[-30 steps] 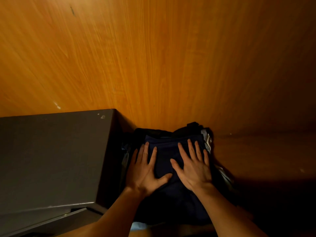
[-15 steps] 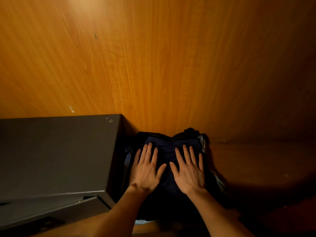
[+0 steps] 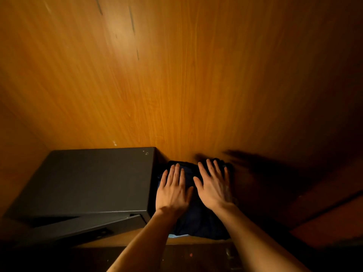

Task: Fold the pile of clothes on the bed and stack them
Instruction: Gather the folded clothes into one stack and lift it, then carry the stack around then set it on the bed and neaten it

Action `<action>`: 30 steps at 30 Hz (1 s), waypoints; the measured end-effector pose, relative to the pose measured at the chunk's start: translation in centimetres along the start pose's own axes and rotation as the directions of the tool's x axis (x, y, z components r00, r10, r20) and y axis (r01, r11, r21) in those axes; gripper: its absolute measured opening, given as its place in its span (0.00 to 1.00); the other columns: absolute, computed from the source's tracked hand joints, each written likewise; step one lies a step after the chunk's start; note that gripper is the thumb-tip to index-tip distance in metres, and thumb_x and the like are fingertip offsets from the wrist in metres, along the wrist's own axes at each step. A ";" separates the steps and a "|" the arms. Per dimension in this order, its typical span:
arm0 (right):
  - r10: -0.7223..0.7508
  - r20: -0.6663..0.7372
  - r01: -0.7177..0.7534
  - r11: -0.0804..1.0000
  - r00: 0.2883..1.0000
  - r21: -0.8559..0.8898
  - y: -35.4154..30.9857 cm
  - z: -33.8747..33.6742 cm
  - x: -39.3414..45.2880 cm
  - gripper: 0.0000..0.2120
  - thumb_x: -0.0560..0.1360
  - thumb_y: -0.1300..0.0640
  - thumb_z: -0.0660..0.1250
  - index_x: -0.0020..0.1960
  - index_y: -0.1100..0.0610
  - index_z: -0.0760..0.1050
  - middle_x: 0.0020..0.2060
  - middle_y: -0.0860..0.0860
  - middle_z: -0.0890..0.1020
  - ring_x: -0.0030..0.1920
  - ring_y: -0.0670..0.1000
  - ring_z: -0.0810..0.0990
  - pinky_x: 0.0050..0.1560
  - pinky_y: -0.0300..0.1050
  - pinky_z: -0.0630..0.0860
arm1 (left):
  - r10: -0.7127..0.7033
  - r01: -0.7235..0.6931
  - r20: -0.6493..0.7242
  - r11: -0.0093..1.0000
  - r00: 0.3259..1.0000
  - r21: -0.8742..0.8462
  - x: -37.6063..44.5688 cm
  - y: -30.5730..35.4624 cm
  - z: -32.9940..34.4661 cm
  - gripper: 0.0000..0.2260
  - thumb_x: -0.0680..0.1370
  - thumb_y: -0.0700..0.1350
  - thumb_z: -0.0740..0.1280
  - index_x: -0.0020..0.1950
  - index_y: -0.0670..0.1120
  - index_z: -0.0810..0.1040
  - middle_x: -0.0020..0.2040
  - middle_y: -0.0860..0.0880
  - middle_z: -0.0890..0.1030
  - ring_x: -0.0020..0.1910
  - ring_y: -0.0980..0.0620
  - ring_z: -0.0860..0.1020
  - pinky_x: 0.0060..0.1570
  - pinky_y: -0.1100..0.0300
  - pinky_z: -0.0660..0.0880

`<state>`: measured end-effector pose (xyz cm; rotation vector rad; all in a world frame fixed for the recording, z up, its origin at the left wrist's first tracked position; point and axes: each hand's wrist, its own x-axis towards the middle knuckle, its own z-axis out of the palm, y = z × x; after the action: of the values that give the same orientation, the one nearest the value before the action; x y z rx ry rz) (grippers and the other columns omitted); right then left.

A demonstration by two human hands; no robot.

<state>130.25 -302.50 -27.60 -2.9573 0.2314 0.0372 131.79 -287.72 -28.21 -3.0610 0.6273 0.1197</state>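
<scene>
Inside wooden cabinet (image 3: 176,85): left hand (image 3: 172,190), right hand (image 3: 213,188), fingers flat on folded clothes (image 3: 200,220); dark safe (image 3: 88,179) beside.

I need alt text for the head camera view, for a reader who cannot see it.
Two hands, the left hand and the right hand, lie flat with straight fingers on a stack of dark folded clothes on a wooden shelf. A dark grey metal box stands beside the stack on its left, and a wooden back panel fills the view above.
</scene>
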 end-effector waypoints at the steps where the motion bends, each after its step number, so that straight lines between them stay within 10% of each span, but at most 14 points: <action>1: -0.009 -0.001 0.009 1.000 1.000 0.008 -0.5 -2.1 -0.5 0.42 0.71 0.35 0.30 0.80 0.49 0.55 0.80 0.53 0.55 0.80 0.56 0.50 0.76 0.61 0.45 | -0.020 0.020 -0.004 1.000 1.000 -0.006 -0.7 0.0 -2.1 0.40 0.75 0.62 0.32 0.81 0.41 0.50 0.81 0.42 0.46 0.80 0.46 0.45 0.78 0.48 0.42; 5: -0.032 -0.005 0.032 1.000 0.999 0.001 -2.8 -11.8 -2.6 0.35 0.77 0.36 0.39 0.80 0.49 0.56 0.79 0.55 0.57 0.79 0.58 0.53 0.76 0.62 0.48 | -0.036 0.032 -0.048 0.997 0.998 -0.068 -3.7 -0.4 -10.2 0.32 0.78 0.61 0.51 0.69 0.40 0.76 0.70 0.40 0.74 0.70 0.45 0.73 0.69 0.46 0.69; 15: -0.077 0.102 0.077 0.997 0.992 0.001 -10.9 -38.8 -11.4 0.29 0.83 0.40 0.46 0.81 0.48 0.47 0.81 0.52 0.49 0.80 0.54 0.43 0.78 0.60 0.43 | -0.125 0.087 -0.171 0.972 0.977 -0.217 -14.8 -0.4 -36.4 0.33 0.69 0.56 0.77 0.67 0.38 0.77 0.68 0.40 0.77 0.67 0.42 0.76 0.65 0.47 0.75; 30: -0.253 0.083 0.250 0.967 0.964 0.043 -17.5 -61.2 -21.9 0.29 0.83 0.41 0.47 0.81 0.48 0.46 0.80 0.52 0.50 0.80 0.54 0.44 0.78 0.58 0.43 | -0.262 0.239 -0.237 0.963 0.936 -0.124 -29.6 -0.9 -58.0 0.31 0.78 0.58 0.53 0.67 0.36 0.76 0.68 0.39 0.76 0.68 0.42 0.75 0.68 0.45 0.70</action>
<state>112.10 -292.89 36.48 -2.9188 -0.1556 0.1279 109.14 -277.03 31.95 -3.2412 0.2336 -0.2539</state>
